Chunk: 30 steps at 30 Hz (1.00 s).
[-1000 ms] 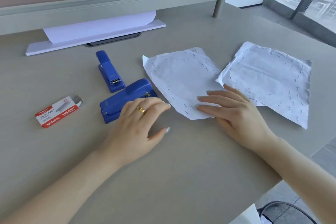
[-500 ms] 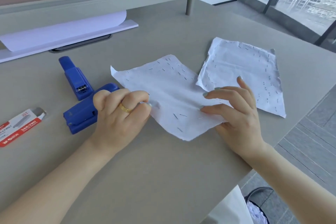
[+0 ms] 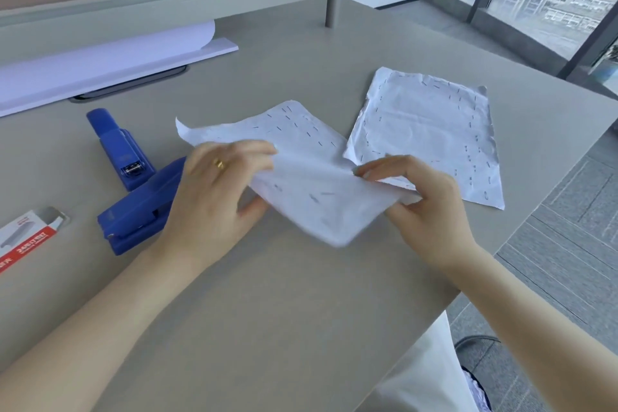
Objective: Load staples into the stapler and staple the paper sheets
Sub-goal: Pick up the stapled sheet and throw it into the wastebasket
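The staple box (image 3: 31, 237) and both blue staplers, the near one (image 3: 140, 207) and the smaller one (image 3: 120, 147), lie untouched on the bench (image 3: 267, 311) beside the left hand (image 3: 214, 197). That hand, resting flat a second ago, now pinches the stapled paper sheets (image 3: 301, 177) at their left edge, while the right hand (image 3: 424, 204) pinches the right corner. The sheets have lifted off the bench between the hands, so stapling likely waits on positioning them. A second stapled stack (image 3: 431, 130) lies flat beyond the right hand.

Blue stapler (image 3: 140, 211), white staple-speckled paper (image 3: 311, 177)
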{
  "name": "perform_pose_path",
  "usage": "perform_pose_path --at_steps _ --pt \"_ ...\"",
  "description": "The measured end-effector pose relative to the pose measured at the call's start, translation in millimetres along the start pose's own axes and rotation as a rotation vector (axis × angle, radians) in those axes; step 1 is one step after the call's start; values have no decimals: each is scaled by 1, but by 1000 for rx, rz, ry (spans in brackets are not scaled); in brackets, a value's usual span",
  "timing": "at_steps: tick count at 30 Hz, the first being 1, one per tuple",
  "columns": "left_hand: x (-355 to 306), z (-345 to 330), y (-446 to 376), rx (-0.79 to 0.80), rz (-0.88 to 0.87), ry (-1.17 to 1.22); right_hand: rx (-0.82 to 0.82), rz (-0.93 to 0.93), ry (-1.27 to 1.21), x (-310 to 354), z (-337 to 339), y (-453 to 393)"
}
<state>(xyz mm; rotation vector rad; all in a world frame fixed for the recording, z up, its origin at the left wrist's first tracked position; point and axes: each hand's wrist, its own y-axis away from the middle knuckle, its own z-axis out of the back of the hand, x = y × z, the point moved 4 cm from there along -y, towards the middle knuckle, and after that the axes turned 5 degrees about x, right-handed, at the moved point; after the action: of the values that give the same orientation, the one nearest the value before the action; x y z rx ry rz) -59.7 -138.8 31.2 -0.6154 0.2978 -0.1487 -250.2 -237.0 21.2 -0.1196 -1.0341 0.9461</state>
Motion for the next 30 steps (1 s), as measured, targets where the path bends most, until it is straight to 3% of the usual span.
perform_pose_path --at_steps 2,4,7,9,18,23,26,30 --pt "9 -1 -13 212 297 296 68 -210 -121 -7 3 -8" --pt "28 -7 -24 361 477 427 148 -398 -197 -22 7 -19" --pt "42 -6 -45 555 481 485 304 -565 -346 -32 11 -27" --pt "48 -2 -54 591 512 498 350 -582 -436 -32 14 -30" --pt "50 9 -70 744 468 549 332 -528 -646 -34 17 -26" --pt "50 22 -80 763 422 493 198 -447 -629 -26 28 -29" --pt "46 34 -90 833 448 346 89 -442 -656 -24 46 -35" --pt "33 56 -144 792 423 101 -110 -537 -661 -44 72 -39"
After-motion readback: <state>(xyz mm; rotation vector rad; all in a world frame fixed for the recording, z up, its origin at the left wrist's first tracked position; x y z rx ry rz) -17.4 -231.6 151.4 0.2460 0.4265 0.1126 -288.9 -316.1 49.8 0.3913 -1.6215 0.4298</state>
